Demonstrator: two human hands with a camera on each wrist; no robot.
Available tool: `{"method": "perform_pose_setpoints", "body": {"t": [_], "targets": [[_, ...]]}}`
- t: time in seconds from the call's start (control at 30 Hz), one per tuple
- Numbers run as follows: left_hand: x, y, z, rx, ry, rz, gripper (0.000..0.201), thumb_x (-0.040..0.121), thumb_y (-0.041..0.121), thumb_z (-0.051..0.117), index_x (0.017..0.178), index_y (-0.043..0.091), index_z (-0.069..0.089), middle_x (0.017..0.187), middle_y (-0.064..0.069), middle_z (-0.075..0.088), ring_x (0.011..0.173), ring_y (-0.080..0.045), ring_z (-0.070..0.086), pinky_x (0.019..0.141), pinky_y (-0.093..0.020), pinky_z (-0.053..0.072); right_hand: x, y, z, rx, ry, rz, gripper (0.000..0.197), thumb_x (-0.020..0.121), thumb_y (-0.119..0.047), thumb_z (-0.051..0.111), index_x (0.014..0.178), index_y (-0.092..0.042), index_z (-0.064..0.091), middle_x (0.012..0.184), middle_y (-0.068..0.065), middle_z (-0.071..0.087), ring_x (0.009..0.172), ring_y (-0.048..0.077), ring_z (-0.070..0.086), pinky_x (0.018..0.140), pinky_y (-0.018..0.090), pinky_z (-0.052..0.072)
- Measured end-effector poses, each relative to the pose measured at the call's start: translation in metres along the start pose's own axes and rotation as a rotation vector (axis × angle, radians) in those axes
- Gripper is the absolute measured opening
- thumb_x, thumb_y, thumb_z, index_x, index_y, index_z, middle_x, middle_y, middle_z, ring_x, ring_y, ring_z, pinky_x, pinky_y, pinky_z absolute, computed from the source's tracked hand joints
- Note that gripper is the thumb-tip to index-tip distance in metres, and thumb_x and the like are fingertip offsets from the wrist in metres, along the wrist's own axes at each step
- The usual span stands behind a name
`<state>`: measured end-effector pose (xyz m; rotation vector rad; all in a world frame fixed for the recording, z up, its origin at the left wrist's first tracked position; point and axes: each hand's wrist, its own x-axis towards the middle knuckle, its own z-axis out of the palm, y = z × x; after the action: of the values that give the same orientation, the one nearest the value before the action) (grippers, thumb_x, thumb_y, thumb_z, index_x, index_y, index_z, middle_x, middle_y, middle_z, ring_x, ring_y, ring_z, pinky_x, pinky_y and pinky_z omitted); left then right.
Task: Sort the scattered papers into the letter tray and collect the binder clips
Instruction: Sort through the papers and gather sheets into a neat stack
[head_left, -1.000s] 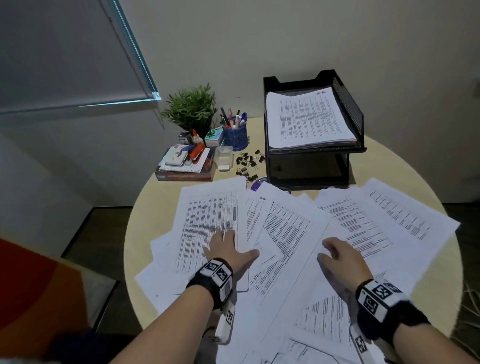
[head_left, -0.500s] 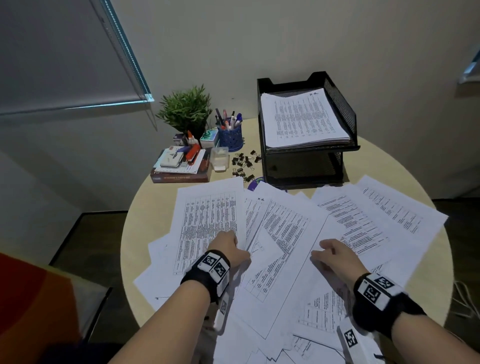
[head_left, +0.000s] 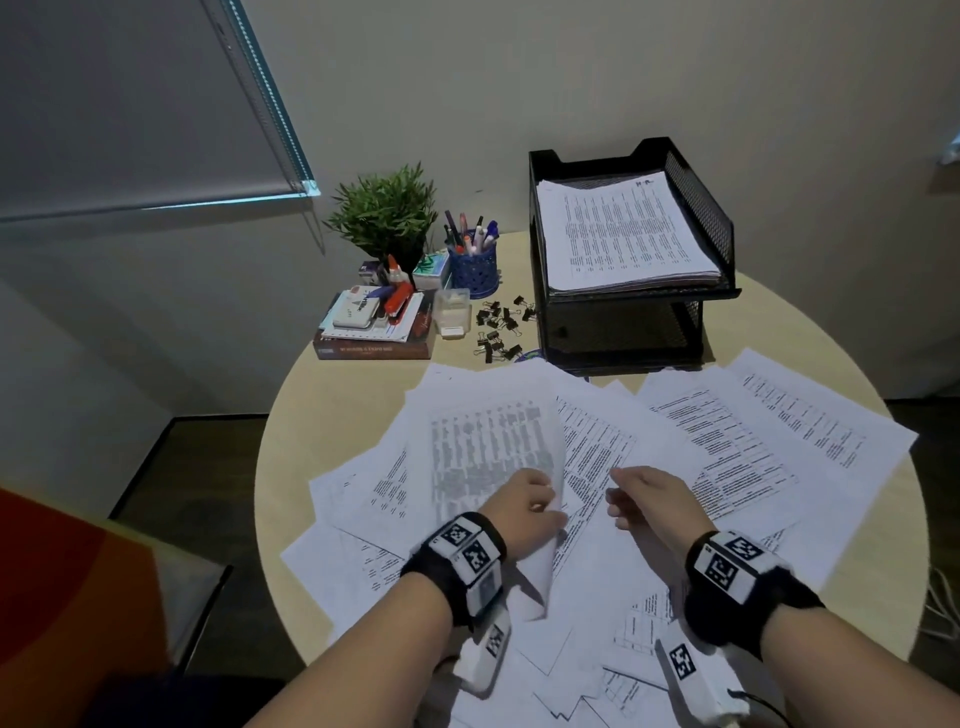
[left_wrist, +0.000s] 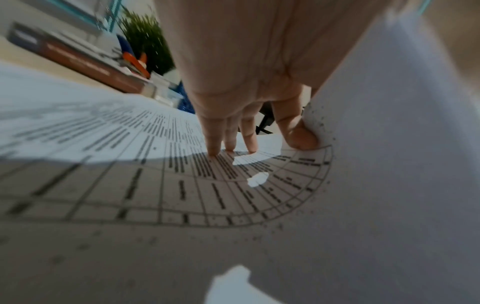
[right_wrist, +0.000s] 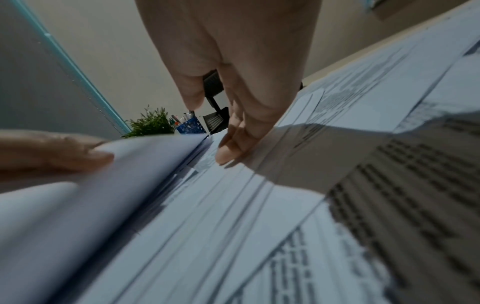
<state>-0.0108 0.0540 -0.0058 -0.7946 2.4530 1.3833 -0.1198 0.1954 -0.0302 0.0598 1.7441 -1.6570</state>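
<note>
On the round pale wooden table (head_left: 332, 415), the left hand (head_left: 522, 512) pinches the curled edge of a white printed sheet (head_left: 488, 447) between thumb and fingers, lifting it off the scattered white printed papers (head_left: 753, 441). The right hand (head_left: 649, 499) hovers just beside it, fingers loosely curled and holding nothing. The black mesh letter tray (head_left: 701, 208) stands at the table's far side with a paper stack in its top tier, and the small black binder clips (head_left: 501, 327) lie loose just left of it.

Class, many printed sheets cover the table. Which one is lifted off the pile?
The sheet the left hand pinches: its right edge curls upward, while the others lie flat.
</note>
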Motion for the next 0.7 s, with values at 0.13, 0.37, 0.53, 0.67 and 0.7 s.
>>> {"method": "perform_pose_setpoints", "body": {"t": [0.13, 0.37, 0.53, 0.67, 0.7], "targets": [[-0.011, 0.014, 0.029, -0.065, -0.118, 0.055, 0.032, 0.084, 0.025, 0.065, 0.111, 0.011, 0.056, 0.118, 0.008, 0.049, 0.097, -0.009, 0.052, 0.087, -0.023, 0.043, 0.003, -0.005, 0.008, -0.018, -0.068, 0.046, 0.020, 0.088, -0.010, 0.063, 0.074, 0.000, 0.053, 0.061, 0.013, 0.048, 0.051, 0.022, 0.045, 0.050, 0.028, 0.035], [-0.009, -0.002, -0.007, -0.092, 0.065, 0.095, 0.028, 0.096, 0.030, 0.049, 0.092, 0.008, 0.065, 0.104, 0.006, 0.050, 0.096, -0.005, 0.046, 0.091, -0.022, 0.035, 0.007, -0.014, -0.004, -0.428, -0.018, 0.011, 0.020, 0.088, 0.007, 0.056, 0.069, 0.002, 0.050, 0.062, 0.008, 0.050, 0.041, 0.007, 0.051, 0.036, 0.009, 0.034], [0.020, -0.064, -0.056, 0.031, 0.371, -0.165, 0.031, 0.080, 0.022, 0.068, 0.108, 0.009, 0.063, 0.120, -0.008, 0.059, 0.106, -0.021, 0.058, 0.094, -0.033, 0.048, 0.012, -0.007, -0.028, -0.515, 0.082, 0.001, 0.031, 0.083, 0.005, 0.061, 0.068, -0.008, 0.038, 0.060, 0.006, 0.029, 0.048, 0.016, 0.027, 0.036, 0.020, 0.019], [0.032, -0.102, -0.087, 0.154, 0.426, -0.406, 0.091, 0.067, 0.049, 0.074, 0.139, 0.008, 0.036, 0.142, -0.015, 0.040, 0.130, -0.032, 0.041, 0.104, -0.045, 0.041, 0.016, 0.003, -0.052, -0.501, 0.140, 0.030, 0.049, 0.073, -0.004, 0.070, 0.058, -0.018, 0.026, 0.063, 0.004, 0.019, 0.060, 0.019, 0.024, 0.061, 0.031, 0.022], [0.034, -0.110, -0.093, 0.144, 0.404, -0.452, 0.102, 0.066, 0.052, 0.075, 0.145, 0.009, 0.026, 0.148, -0.015, 0.032, 0.135, -0.032, 0.034, 0.107, -0.047, 0.037, 0.020, 0.011, -0.061, -0.459, 0.154, 0.038, 0.048, 0.067, -0.008, 0.073, 0.056, -0.018, 0.027, 0.065, 0.006, 0.022, 0.064, 0.021, 0.028, 0.065, 0.033, 0.024]]}}
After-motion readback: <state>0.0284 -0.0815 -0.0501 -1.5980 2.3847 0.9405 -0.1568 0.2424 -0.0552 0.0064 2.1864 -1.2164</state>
